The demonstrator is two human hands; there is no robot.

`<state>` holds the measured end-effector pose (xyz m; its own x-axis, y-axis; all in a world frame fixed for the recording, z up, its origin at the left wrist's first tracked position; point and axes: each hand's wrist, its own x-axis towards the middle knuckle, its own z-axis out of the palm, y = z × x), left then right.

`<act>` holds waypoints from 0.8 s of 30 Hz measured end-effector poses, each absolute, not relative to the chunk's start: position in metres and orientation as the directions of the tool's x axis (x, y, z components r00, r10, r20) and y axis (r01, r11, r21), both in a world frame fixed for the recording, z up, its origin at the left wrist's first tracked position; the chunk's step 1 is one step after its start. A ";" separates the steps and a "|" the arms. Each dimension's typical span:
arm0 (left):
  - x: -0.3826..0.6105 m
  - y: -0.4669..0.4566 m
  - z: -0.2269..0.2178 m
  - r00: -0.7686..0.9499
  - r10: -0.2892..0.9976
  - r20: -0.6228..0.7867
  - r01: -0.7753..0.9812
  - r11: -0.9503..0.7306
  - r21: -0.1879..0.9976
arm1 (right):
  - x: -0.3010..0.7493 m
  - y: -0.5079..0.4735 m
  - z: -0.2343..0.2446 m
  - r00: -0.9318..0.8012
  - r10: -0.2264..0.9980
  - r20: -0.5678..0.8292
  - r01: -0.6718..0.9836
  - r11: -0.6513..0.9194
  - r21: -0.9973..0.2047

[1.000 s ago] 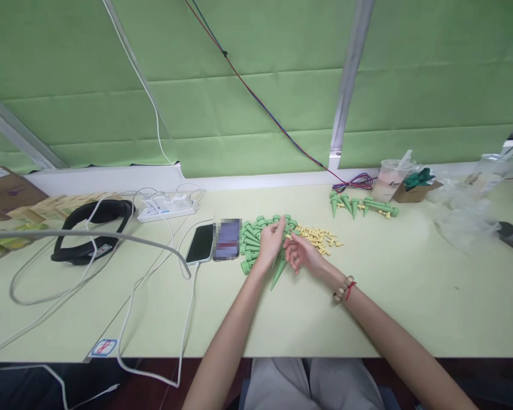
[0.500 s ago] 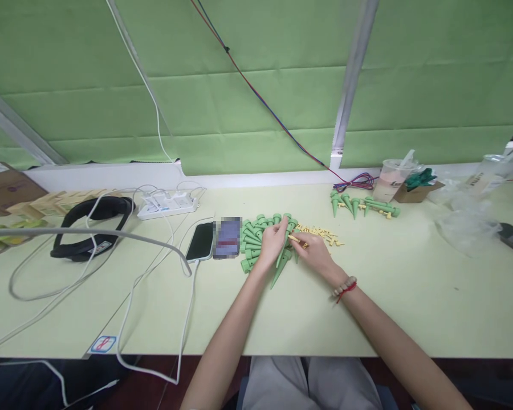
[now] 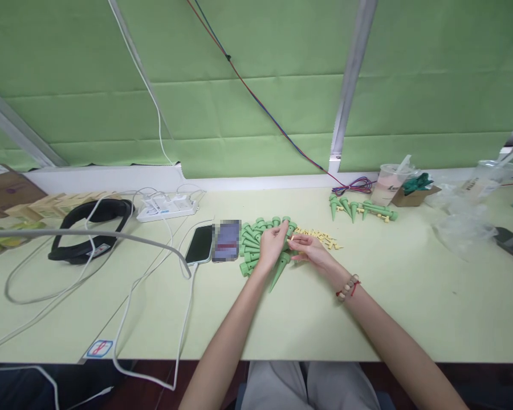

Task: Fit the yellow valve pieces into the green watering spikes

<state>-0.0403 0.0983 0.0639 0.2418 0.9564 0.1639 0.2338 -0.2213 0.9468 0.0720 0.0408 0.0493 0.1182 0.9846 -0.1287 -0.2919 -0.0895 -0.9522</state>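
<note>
My left hand is closed around a green cone-shaped spike whose point slants down toward me. My right hand meets it from the right, fingers pinched on a small yellow piece at the spike's top end. Behind the left hand lies a pile of green spikes. A heap of small yellow pieces lies just beyond the right hand. A bead bracelet with a red string sits on my right wrist.
Two phones lie left of the pile, with a white power strip, cables and a black headset further left. A row of assembled green spikes, plastic cups, a small box and clear bags stand at the back right.
My right hand reached to the yellow heap, pinched a piece, and has come back to the top of the spike that my left hand keeps holding.
</note>
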 end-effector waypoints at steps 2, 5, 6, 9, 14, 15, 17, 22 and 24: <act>-0.041 0.099 0.060 0.221 0.958 0.183 0.300 -0.245 0.922 | 0.069 0.042 0.046 0.173 0.982 -0.081 -0.218 -0.042 -0.975; -0.042 0.100 0.056 0.210 0.961 0.181 0.343 -0.245 0.907 | 0.066 0.043 0.041 0.280 0.942 0.184 0.069 0.171 -0.983; -0.042 0.101 0.056 0.209 0.961 0.181 0.339 -0.245 0.908 | 0.065 0.042 0.041 0.290 0.910 0.295 0.185 0.250 -0.951; -0.041 0.101 0.058 0.195 0.960 0.201 0.275 -0.250 0.928 | 0.064 0.041 0.041 0.279 0.864 0.419 0.314 0.330 -0.890; -0.041 0.099 0.066 0.184 0.947 0.262 0.154 -0.291 0.944 | 0.065 0.040 0.049 0.136 0.990 -0.029 -0.099 -0.016 -0.995; -0.042 0.099 0.067 0.190 0.945 0.266 0.160 -0.297 0.941 | 0.065 0.040 0.051 0.095 0.992 -0.081 -0.146 -0.067 -0.987; -0.042 0.099 0.068 0.203 0.943 0.264 0.172 -0.300 0.938 | 0.065 0.039 0.054 0.064 0.990 -0.124 -0.199 -0.109 -0.974; -0.041 0.098 0.068 0.240 0.940 0.241 0.168 -0.285 0.944 | 0.064 0.040 0.055 0.105 0.988 -0.113 -0.208 -0.089 -0.974; -0.039 0.097 0.067 0.231 0.948 0.218 0.169 -0.259 0.951 | 0.064 0.041 0.051 0.190 0.981 -0.037 -0.100 -0.019 -0.995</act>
